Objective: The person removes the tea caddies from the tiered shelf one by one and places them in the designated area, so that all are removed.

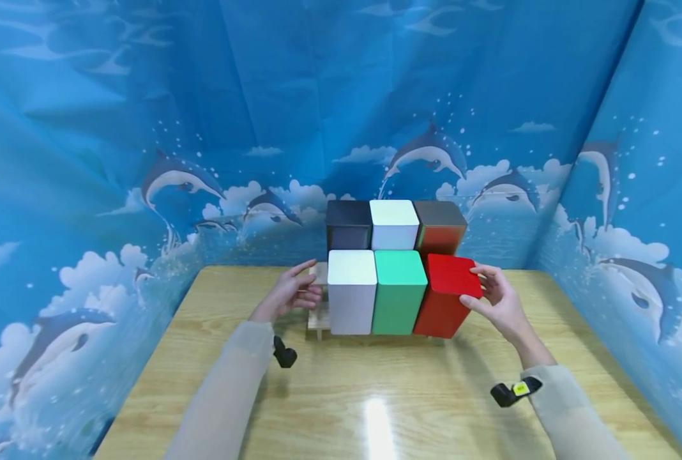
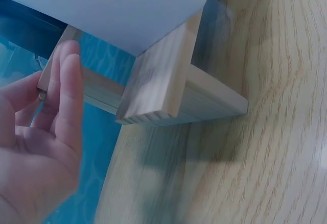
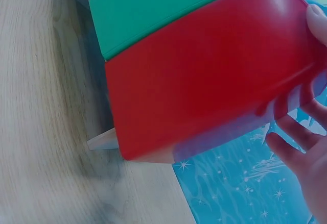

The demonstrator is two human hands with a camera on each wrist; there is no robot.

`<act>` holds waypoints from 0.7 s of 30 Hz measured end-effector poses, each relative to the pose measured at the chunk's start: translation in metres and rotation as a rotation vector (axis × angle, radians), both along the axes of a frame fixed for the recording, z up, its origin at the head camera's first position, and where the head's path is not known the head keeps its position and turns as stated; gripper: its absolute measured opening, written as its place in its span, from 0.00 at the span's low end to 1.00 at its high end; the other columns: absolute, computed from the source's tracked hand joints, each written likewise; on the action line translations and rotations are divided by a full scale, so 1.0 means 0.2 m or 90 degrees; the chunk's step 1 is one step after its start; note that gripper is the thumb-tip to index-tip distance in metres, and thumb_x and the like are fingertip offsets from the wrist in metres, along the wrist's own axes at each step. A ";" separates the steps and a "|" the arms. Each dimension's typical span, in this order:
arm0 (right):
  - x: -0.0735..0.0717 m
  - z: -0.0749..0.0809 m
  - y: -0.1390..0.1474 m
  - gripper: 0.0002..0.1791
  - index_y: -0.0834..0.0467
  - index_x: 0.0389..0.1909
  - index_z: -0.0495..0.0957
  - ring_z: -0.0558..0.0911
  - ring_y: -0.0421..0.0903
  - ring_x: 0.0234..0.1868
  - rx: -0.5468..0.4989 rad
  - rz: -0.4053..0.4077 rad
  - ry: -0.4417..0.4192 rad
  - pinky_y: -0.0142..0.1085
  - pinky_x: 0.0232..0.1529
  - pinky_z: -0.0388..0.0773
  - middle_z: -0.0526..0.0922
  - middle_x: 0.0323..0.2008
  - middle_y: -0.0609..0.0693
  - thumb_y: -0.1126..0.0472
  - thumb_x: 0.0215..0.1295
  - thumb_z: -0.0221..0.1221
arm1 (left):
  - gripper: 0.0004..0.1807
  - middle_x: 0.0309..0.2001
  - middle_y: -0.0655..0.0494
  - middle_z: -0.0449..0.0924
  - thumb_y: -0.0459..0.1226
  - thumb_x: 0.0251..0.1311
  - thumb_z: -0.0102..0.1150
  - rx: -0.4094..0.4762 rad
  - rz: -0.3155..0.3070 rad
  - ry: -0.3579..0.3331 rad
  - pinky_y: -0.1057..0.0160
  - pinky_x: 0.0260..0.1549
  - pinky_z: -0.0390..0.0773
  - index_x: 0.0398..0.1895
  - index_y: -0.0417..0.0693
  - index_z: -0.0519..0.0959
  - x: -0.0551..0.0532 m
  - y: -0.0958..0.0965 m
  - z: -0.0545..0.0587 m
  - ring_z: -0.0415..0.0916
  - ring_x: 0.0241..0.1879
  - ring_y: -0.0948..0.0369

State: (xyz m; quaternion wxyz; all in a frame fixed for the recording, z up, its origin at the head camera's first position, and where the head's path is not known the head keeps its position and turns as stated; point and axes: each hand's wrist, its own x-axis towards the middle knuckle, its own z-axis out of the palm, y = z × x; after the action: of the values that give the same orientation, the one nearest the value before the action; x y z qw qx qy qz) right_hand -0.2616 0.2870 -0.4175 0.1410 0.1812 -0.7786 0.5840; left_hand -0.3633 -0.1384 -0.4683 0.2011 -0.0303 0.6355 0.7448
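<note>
In the head view my right hand [image 1: 497, 300] holds a tall red box [image 1: 454, 276] near its top right corner. The right wrist view shows the thumb on its face and several fingers along its side. A green box [image 1: 400, 268] stands against the red one, and a white box [image 1: 352, 268] is left of that. All three stand on a stepped wooden rack [image 2: 153, 86]. Beside the rack's left end is my left hand [image 1: 292, 292], its fingers loosely bent around the upper slat's end; whether they touch the wood is unclear.
Behind, on the higher step, stand a black box [image 1: 348, 215], a second white box [image 1: 394, 214] and a dark brown-red box [image 1: 440, 217]. The wood-grain table [image 1: 329, 396] meets blue dolphin-printed curtains [image 1: 295, 96] at the back and sides.
</note>
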 end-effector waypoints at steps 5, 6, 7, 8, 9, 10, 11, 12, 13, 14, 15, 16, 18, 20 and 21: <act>0.02 0.02 0.01 0.33 0.66 0.58 0.62 0.70 0.42 0.53 0.003 -0.032 -0.001 0.24 0.44 0.74 0.63 0.61 0.55 0.74 0.51 0.64 | 0.28 0.31 0.43 0.82 0.40 0.67 0.49 0.009 -0.009 0.013 0.55 0.27 0.82 0.69 0.66 0.59 0.00 0.01 0.01 0.81 0.25 0.55; 0.03 0.02 0.01 0.32 0.66 0.57 0.63 0.70 0.42 0.53 0.002 -0.033 0.000 0.24 0.44 0.74 0.63 0.61 0.55 0.74 0.51 0.64 | 0.28 0.30 0.44 0.82 0.40 0.67 0.49 0.005 -0.008 0.013 0.55 0.27 0.82 0.69 0.66 0.59 0.00 0.01 0.01 0.81 0.24 0.55; 0.03 0.02 0.01 0.32 0.67 0.57 0.63 0.70 0.42 0.53 0.001 -0.032 0.001 0.24 0.45 0.74 0.64 0.60 0.54 0.74 0.51 0.64 | 0.28 0.30 0.44 0.82 0.40 0.67 0.49 0.001 -0.006 0.014 0.55 0.27 0.82 0.69 0.65 0.59 0.01 0.02 0.01 0.81 0.24 0.55; 0.04 0.02 0.01 0.31 0.67 0.56 0.63 0.71 0.42 0.53 0.001 -0.030 0.003 0.24 0.45 0.74 0.64 0.60 0.54 0.75 0.50 0.64 | 0.28 0.30 0.44 0.82 0.40 0.67 0.49 -0.003 -0.004 0.012 0.54 0.28 0.82 0.69 0.65 0.59 0.01 0.02 0.02 0.81 0.24 0.55; 0.04 0.01 0.01 0.31 0.67 0.56 0.64 0.71 0.41 0.53 0.002 -0.028 0.007 0.23 0.45 0.73 0.64 0.60 0.54 0.75 0.50 0.64 | 0.28 0.29 0.45 0.82 0.40 0.67 0.49 -0.007 -0.001 0.012 0.54 0.28 0.82 0.69 0.65 0.58 0.02 0.02 0.02 0.81 0.24 0.55; 0.05 0.01 0.01 0.31 0.68 0.55 0.64 0.71 0.41 0.53 0.003 -0.025 0.012 0.23 0.46 0.73 0.65 0.59 0.53 0.75 0.49 0.64 | 0.28 0.29 0.45 0.82 0.40 0.68 0.48 -0.011 0.000 0.014 0.54 0.28 0.82 0.70 0.65 0.57 0.02 0.02 0.02 0.81 0.23 0.56; 0.06 0.00 0.01 0.31 0.68 0.55 0.64 0.71 0.41 0.53 0.002 -0.020 0.017 0.23 0.46 0.73 0.65 0.59 0.52 0.76 0.49 0.64 | 0.28 0.28 0.46 0.81 0.40 0.68 0.48 -0.012 0.003 0.012 0.54 0.27 0.82 0.70 0.65 0.57 0.03 0.02 0.02 0.81 0.23 0.56; 0.06 0.00 0.01 0.31 0.69 0.55 0.63 0.72 0.41 0.53 0.000 -0.014 0.025 0.23 0.47 0.72 0.66 0.58 0.51 0.77 0.48 0.64 | 0.29 0.28 0.46 0.81 0.40 0.68 0.48 -0.014 -0.003 0.012 0.54 0.29 0.82 0.71 0.64 0.56 0.04 0.02 0.04 0.81 0.23 0.56; 0.06 0.00 0.00 0.31 0.70 0.54 0.63 0.72 0.41 0.53 -0.009 -0.006 0.031 0.23 0.48 0.72 0.66 0.58 0.51 0.78 0.48 0.64 | 0.28 0.28 0.46 0.81 0.40 0.68 0.47 -0.016 -0.003 0.012 0.53 0.29 0.82 0.70 0.64 0.56 0.04 0.02 0.04 0.80 0.23 0.56; 0.07 0.00 0.00 0.31 0.71 0.53 0.63 0.72 0.41 0.53 -0.019 0.001 0.037 0.23 0.48 0.72 0.66 0.57 0.52 0.79 0.47 0.63 | 0.28 0.27 0.47 0.81 0.40 0.69 0.47 -0.016 -0.004 0.012 0.53 0.29 0.82 0.70 0.65 0.56 0.04 0.02 0.04 0.80 0.23 0.56; 0.07 -0.01 0.00 0.31 0.71 0.53 0.63 0.72 0.41 0.53 -0.029 0.007 0.043 0.23 0.49 0.72 0.67 0.57 0.52 0.80 0.46 0.63 | 0.28 0.27 0.47 0.81 0.40 0.69 0.47 -0.016 -0.003 0.012 0.54 0.29 0.82 0.70 0.65 0.56 0.04 0.02 0.04 0.80 0.23 0.56; 0.07 -0.01 -0.01 0.30 0.72 0.52 0.63 0.73 0.41 0.53 -0.040 0.014 0.048 0.24 0.49 0.72 0.67 0.56 0.53 0.81 0.46 0.63 | 0.28 0.27 0.47 0.81 0.40 0.69 0.46 -0.017 -0.004 0.012 0.54 0.30 0.82 0.70 0.66 0.56 0.04 0.02 0.04 0.80 0.23 0.56; 0.09 -0.01 -0.01 0.30 0.74 0.51 0.63 0.73 0.41 0.53 -0.053 0.027 0.060 0.24 0.49 0.72 0.67 0.55 0.55 0.83 0.45 0.62 | 0.27 0.27 0.47 0.81 0.40 0.69 0.46 -0.018 -0.004 0.009 0.53 0.30 0.82 0.70 0.67 0.57 0.04 0.02 0.04 0.80 0.23 0.56; 0.10 -0.02 -0.01 0.30 0.74 0.51 0.64 0.74 0.41 0.52 -0.061 0.028 0.067 0.25 0.48 0.73 0.68 0.55 0.54 0.83 0.44 0.62 | 0.27 0.27 0.47 0.81 0.41 0.69 0.46 -0.016 0.001 0.012 0.54 0.28 0.82 0.70 0.67 0.57 0.04 0.02 0.03 0.80 0.22 0.56; 0.11 -0.02 -0.01 0.30 0.74 0.51 0.64 0.74 0.41 0.52 -0.060 0.027 0.071 0.25 0.48 0.73 0.69 0.54 0.54 0.83 0.44 0.62 | 0.28 0.27 0.47 0.80 0.41 0.69 0.46 -0.014 0.001 0.014 0.54 0.28 0.82 0.70 0.67 0.56 0.04 0.02 0.03 0.80 0.22 0.56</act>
State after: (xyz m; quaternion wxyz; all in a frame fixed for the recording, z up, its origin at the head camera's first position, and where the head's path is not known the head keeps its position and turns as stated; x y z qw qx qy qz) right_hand -0.2390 0.2850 -0.4208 0.1803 0.2234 -0.7369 0.6120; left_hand -0.3557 -0.1340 -0.4632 0.1936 -0.0248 0.6461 0.7379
